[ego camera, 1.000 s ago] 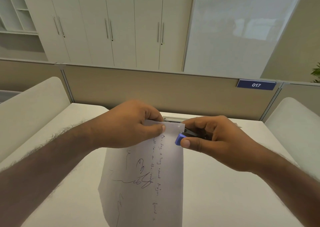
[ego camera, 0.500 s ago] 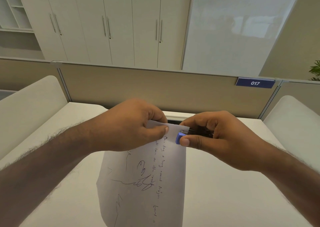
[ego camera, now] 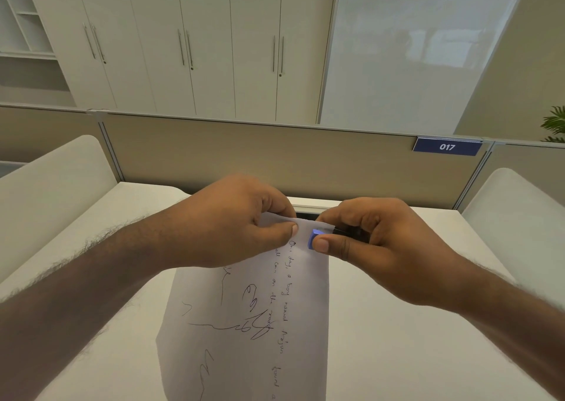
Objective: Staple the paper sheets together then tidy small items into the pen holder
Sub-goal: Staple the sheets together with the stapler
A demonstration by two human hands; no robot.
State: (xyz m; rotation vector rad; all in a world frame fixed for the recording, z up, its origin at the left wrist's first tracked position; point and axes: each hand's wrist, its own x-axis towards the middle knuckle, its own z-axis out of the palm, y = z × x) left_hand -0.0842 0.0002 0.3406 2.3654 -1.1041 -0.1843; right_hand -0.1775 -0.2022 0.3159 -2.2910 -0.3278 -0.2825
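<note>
White paper sheets (ego camera: 269,324) with blue handwriting hang in the air above the desk. My left hand (ego camera: 232,226) pinches their top edge between thumb and fingers. My right hand (ego camera: 376,244) grips a small stapler (ego camera: 315,239) with a blue tip, set over the sheets' top right corner. Most of the stapler's dark body is hidden inside my fingers. No pen holder is in view.
A white desk (ego camera: 397,354) lies under the sheets, with a beige partition (ego camera: 275,156) along its far edge carrying a blue "017" sign (ego camera: 447,147). White rounded side panels (ego camera: 519,211) stand at left and right. Cabinets fill the background.
Both hands, the sheets and the stapler stay almost in place. My right thumb has pressed a little closer onto the stapler's blue tip at the paper corner.
</note>
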